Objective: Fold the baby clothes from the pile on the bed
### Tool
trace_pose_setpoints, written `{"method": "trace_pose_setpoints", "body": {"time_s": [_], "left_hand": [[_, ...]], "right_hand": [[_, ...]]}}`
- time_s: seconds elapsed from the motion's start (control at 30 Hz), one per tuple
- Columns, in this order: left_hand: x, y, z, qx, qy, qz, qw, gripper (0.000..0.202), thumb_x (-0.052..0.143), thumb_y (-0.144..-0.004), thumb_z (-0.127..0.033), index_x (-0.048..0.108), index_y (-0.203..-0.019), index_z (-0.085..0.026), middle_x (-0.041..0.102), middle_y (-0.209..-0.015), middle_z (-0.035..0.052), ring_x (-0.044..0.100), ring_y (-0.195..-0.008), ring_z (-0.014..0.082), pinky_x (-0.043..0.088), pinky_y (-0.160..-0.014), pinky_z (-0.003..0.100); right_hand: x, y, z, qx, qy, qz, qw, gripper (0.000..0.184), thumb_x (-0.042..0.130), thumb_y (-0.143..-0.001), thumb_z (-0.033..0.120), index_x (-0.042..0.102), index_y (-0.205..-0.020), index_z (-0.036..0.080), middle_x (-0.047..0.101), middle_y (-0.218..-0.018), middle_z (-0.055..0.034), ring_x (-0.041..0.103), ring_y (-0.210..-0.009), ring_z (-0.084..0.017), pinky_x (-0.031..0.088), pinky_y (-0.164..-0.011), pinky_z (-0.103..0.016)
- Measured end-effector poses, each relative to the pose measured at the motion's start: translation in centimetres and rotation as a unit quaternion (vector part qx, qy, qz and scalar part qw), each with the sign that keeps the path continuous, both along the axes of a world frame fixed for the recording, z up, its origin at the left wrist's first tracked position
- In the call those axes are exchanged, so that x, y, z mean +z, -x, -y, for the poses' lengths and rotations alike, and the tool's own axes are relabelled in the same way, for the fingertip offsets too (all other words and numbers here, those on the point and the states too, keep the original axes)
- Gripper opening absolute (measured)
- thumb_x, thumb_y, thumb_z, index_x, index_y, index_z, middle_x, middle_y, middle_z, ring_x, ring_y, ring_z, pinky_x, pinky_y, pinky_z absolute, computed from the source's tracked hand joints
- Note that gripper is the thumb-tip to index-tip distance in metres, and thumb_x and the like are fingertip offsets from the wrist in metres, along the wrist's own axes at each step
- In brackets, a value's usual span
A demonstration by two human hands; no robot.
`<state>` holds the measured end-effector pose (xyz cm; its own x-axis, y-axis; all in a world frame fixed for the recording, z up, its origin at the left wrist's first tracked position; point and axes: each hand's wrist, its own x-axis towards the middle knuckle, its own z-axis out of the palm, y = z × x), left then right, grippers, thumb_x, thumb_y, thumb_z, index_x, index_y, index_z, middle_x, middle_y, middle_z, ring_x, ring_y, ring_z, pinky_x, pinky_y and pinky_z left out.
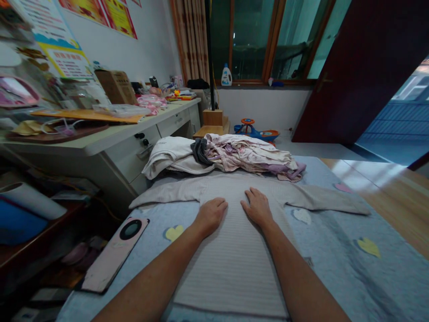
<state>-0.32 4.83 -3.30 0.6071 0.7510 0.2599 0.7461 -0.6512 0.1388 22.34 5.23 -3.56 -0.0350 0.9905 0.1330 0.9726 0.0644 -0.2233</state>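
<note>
A pale striped long-sleeved top (234,259) lies spread flat on a blue bed sheet (335,250) with heart shapes, its sleeves stretched out to both sides. My left hand (211,214) rests palm down on the chest of the top, fingers together and lying flat. My right hand (256,206) lies flat beside it, a little farther up, fingers stretched out. Neither hand holds anything. Beyond the top sits a heap of clothes (228,156), white, grey and pinkish.
A pink phone (115,252) lies face down at the bed's left edge. A cluttered desk (100,134) with drawers stands on the left. A ride-on toy (256,130) is under the window, a detergent bottle (226,75) on the sill. A dark door (362,71) stands open at right.
</note>
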Motion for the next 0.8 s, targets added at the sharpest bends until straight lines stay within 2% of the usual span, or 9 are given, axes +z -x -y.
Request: {"method": "trace_pose_setpoints", "body": {"time_s": [0.07, 0.17, 0.27, 0.4, 0.57, 0.7, 0.8], "left_hand": [[0.1, -0.3, 0.6, 0.006, 0.026, -0.019, 0.999, 0.038, 0.046, -0.1, -0.033, 0.059, -0.132, -0.019, 0.057, -0.142, 0.0122, 0.049, -0.135, 0.0258, 0.04, -0.113, 0.041], [0.2, -0.7, 1.6, 0.047, 0.06, -0.047, 0.996, 0.067, 0.049, -0.094, -0.06, 0.048, -0.146, -0.018, 0.04, -0.157, 0.0152, 0.028, -0.148, 0.038, 0.028, -0.118, 0.053], [0.4, -0.8, 2.1, 0.076, 0.099, -0.06, 0.99, 0.08, 0.048, -0.089, -0.072, 0.041, -0.152, -0.024, 0.029, -0.163, 0.0142, 0.016, -0.151, 0.0435, 0.023, -0.118, 0.058], [0.5, -0.4, 1.7, 0.102, 0.105, -0.058, 0.987, 0.067, 0.047, -0.093, -0.064, 0.042, -0.152, -0.032, 0.028, -0.164, 0.0105, 0.018, -0.151, 0.0402, 0.022, -0.118, 0.057], [1.0, -0.2, 1.4, 0.124, 0.083, -0.072, 0.986, 0.051, 0.043, -0.1, -0.043, 0.047, -0.148, -0.026, 0.037, -0.16, 0.012, 0.029, -0.148, 0.0333, 0.025, -0.119, 0.048], [1.1, -0.6, 1.6, 0.137, 0.059, -0.077, 0.986, 0.048, 0.046, -0.1, -0.037, 0.049, -0.146, -0.024, 0.042, -0.156, 0.0137, 0.035, -0.146, 0.0335, 0.029, -0.117, 0.049], [0.8, -0.7, 1.5, 0.108, 0.049, -0.077, 0.99, 0.046, 0.045, -0.1, -0.033, 0.05, -0.145, -0.021, 0.043, -0.155, 0.0157, 0.036, -0.145, 0.0316, 0.03, -0.117, 0.048]], "right_hand": [[0.0, 0.0, 0.0, 0.002, -0.001, -0.001, 1.0, 0.048, 0.048, -0.097, 0.04, 0.054, -0.138, 0.016, 0.045, -0.153, -0.0148, 0.036, -0.142, -0.027, 0.024, -0.116, -0.042], [0.0, -0.1, 0.0, 0.005, -0.004, -0.003, 1.0, 0.048, 0.047, -0.097, 0.039, 0.054, -0.138, 0.016, 0.045, -0.153, -0.015, 0.036, -0.142, -0.027, 0.024, -0.116, -0.042], [0.1, -0.1, 0.1, 0.007, -0.006, -0.005, 1.0, 0.048, 0.047, -0.097, 0.039, 0.055, -0.137, 0.016, 0.045, -0.153, -0.0151, 0.036, -0.142, -0.027, 0.024, -0.116, -0.042], [-0.1, -0.1, 0.0, 0.002, -0.005, -0.007, 1.0, 0.048, 0.047, -0.097, 0.04, 0.055, -0.138, 0.017, 0.045, -0.153, -0.0144, 0.036, -0.142, -0.027, 0.024, -0.116, -0.043], [-0.1, -0.2, 0.0, 0.004, -0.003, -0.005, 1.0, 0.049, 0.048, -0.097, 0.041, 0.055, -0.138, 0.016, 0.045, -0.153, -0.015, 0.036, -0.142, -0.028, 0.024, -0.117, -0.043], [0.0, -0.2, 0.0, 0.003, 0.0, -0.005, 1.0, 0.049, 0.048, -0.097, 0.041, 0.055, -0.138, 0.016, 0.045, -0.153, -0.0146, 0.036, -0.142, -0.027, 0.024, -0.117, -0.042], [-0.1, -0.2, -0.1, 0.004, -0.001, -0.009, 1.0, 0.049, 0.048, -0.097, 0.041, 0.055, -0.138, 0.016, 0.045, -0.153, -0.0146, 0.036, -0.142, -0.027, 0.024, -0.117, -0.042]]}}
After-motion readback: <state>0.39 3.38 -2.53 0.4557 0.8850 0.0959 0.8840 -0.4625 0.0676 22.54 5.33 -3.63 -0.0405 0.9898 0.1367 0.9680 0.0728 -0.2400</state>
